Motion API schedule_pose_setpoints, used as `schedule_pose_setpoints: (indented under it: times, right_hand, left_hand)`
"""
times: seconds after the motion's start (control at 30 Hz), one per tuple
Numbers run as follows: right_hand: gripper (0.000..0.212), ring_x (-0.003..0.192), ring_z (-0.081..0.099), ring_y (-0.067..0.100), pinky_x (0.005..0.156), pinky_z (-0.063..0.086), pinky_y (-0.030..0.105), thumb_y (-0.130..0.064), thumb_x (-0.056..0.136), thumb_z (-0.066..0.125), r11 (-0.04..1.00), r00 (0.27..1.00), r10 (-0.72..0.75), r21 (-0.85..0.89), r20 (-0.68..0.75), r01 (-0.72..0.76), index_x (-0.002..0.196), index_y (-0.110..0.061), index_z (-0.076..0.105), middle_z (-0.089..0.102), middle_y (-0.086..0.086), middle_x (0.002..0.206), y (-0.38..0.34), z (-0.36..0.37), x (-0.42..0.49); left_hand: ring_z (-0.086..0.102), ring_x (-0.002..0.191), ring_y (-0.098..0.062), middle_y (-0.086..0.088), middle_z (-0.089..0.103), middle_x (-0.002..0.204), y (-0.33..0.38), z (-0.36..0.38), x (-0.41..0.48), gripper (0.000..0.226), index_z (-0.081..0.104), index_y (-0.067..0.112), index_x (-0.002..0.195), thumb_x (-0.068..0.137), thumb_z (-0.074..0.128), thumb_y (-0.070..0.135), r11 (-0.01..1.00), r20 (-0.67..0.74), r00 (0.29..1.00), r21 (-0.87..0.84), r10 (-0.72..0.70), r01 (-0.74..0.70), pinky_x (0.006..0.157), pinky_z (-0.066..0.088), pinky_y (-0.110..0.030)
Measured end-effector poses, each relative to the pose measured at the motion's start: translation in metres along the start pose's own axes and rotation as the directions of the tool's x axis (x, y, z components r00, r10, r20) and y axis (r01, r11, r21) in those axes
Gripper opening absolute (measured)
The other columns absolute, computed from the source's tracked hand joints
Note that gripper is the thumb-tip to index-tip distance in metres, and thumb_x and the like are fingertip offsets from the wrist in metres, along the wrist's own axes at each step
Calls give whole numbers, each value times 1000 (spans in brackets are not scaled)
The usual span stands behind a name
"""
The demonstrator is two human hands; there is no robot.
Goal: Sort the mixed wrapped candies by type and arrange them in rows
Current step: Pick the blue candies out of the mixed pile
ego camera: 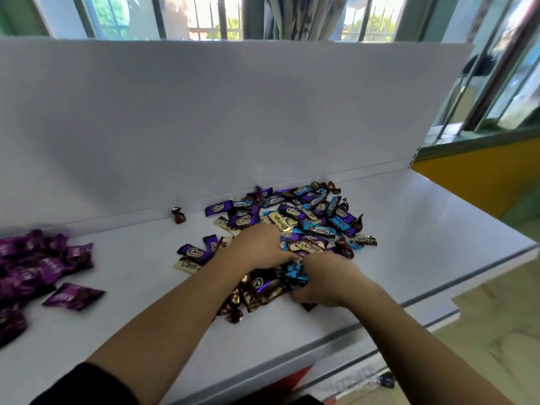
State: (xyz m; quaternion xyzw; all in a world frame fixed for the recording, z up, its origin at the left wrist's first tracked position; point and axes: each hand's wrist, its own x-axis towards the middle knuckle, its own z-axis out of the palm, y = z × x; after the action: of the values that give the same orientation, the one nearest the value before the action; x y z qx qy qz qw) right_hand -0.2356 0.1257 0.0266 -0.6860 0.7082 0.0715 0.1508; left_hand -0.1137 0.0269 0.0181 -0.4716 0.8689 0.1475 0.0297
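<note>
While both hands dig in the mixed heap:
Left hand [260, 244]: spread flat over the wrappers.
Right hand [324, 280]: curled around blue foil-wrapped candies [295, 273].
Mixed heap of purple, blue and cream wrapped candies [309, 220]: against the white shelf's [423, 229] back edge.
Magenta wrapped candies [38, 264]: left edge.

- Shelf [380, 258]: plain white, as is the back panel [233, 112]
- Mixed pile [306, 223]: purple, blue, cream-gold and dark brown wrappers, many with a white logo
- Left heap [38, 264]: magenta-purple wrappers, one kind
- Lone candy [178, 215]: dark brown foil
- Sleeve [87, 387]: black
- Far wall [455, 182]: yellow
- Blue wrappers [293, 273] by the hands: bright blue, shiny
</note>
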Motion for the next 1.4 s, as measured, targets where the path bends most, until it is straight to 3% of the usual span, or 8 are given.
schedule_pose_setpoints:
  times: [0.27, 0.4, 0.6, 0.9, 1.03, 1.23, 1.33, 1.4]
  right_hand:
    - [7, 70, 52, 8, 60, 39, 24, -32, 90, 55, 968, 998, -59, 245, 21, 53, 88, -26, 51, 56, -7, 82, 39, -2, -4]
    - [5, 69, 64, 10, 65, 53, 26, -25, 95, 53, 878, 1000, 5, 479, -20, 5, 97, -20, 53, 68, -1, 83, 61, -8, 0]
    - [15, 71, 56, 18, 61, 45, 33, -28, 90, 57, 939, 984, 89, 342, -155, -31, 84, -15, 57, 60, 2, 80, 52, 4, 13]
    - [26, 77, 53, 19, 62, 44, 31, -44, 91, 55, 969, 926, 225, 171, -303, -179, 86, -19, 50, 59, 2, 88, 36, 12, 29]
    - [40, 74, 53, 18, 59, 42, 31, -56, 89, 56, 975, 937, 210, 123, -279, -182, 94, -16, 52, 54, -1, 83, 24, 10, 35]
    - [22, 84, 58, 18, 68, 48, 29, -35, 91, 57, 970, 994, 61, 239, -88, -38, 101, -15, 57, 61, 3, 95, 30, -2, 40]
    - [12, 79, 61, 11, 74, 53, 29, -27, 94, 56, 905, 994, 15, 425, -105, 31, 101, -17, 57, 64, -1, 90, 46, -14, 35]
    - [5, 68, 58, 10, 63, 49, 26, -21, 92, 56, 867, 978, 51, 494, -202, 57, 95, -17, 55, 62, 0, 83, 59, -30, 37]
  left_hand:
    - [44, 60, -17, -1, 45, 67, 16, -3, 6, 35, 50, 14, 71, 86, 59, 45, 991, 72, 997, 135, 5, -15, 51, 35, -29]
    - [38, 55, -16, 0, 40, 63, 16, -6, 4, 40, 50, 13, 68, 90, 56, 45, 969, 126, 990, 234, 58, -86, 48, 31, -28]
    - [43, 60, -16, -2, 44, 70, 10, -7, 3, 21, 51, 10, 75, 93, 51, 20, 959, 79, 994, 268, 74, -92, 51, 34, -29]
    - [50, 74, -15, -2, 55, 86, -24, -13, 19, 27, 50, 13, 105, 95, 45, 38, 959, -75, 992, -274, -99, 75, 57, 35, -31]
    - [53, 86, -15, -3, 59, 106, -31, -10, 20, 46, 51, 15, 121, 91, 56, 49, 977, -118, 990, -208, -81, 55, 66, 40, -30]
    - [62, 79, -21, -5, 67, 89, -22, -6, 21, 31, 65, 11, 103, 103, 38, 27, 923, -219, 976, -377, -6, -79, 69, 48, -34]
    - [52, 60, -13, -3, 66, 85, -15, -7, 24, 21, 63, 22, 109, 102, 44, 24, 929, -187, 981, -348, 59, -123, 60, 44, -30]
    - [52, 60, -14, -4, 65, 84, -9, -9, 30, 18, 64, 20, 109, 100, 49, 24, 950, -167, 981, -276, 101, -145, 60, 45, -31]
